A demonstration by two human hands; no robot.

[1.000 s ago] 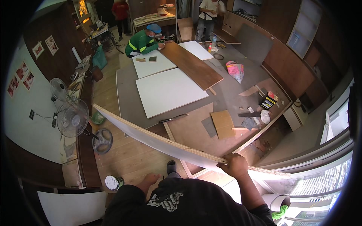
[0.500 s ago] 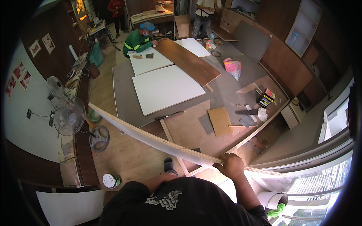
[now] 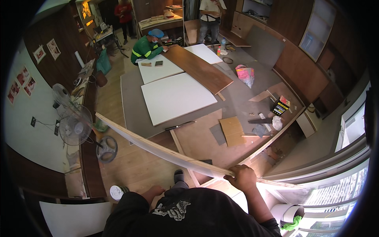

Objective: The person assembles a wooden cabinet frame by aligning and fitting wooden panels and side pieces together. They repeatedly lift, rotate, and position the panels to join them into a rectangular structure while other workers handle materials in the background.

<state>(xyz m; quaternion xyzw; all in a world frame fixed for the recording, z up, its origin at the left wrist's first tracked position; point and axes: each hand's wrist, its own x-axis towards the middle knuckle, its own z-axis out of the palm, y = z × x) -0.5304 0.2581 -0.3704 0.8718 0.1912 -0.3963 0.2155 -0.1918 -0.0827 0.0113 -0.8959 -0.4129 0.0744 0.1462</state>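
My right hand (image 3: 241, 177) is closed over the top edge of a long white-faced board (image 3: 158, 153). The board stands on edge across the view, its pale wooden rim facing up. My left hand (image 3: 157, 191) is low in front of my body, apart from the board, and nothing shows in it; its fingers are too small and partly hidden to make out. Beyond the board, a large white panel (image 3: 177, 98) lies flat on a grey sheet (image 3: 132, 93). A brown wood-grain board (image 3: 201, 71) rests partly over the white panels.
A person in green (image 3: 146, 49) crouches at the far panels; two others stand behind. At left are a standing fan (image 3: 76, 129) and a paint can (image 3: 116, 192). Cardboard (image 3: 233, 131), a black box (image 3: 281, 106) and a pink bag (image 3: 245, 75) lie ahead. A white bin (image 3: 290, 213) stands near the right window.
My left hand has moved left, away from my waist. The view has shifted slightly, with the scene lying a little lower and to the right. My right hand keeps its grip on the board.
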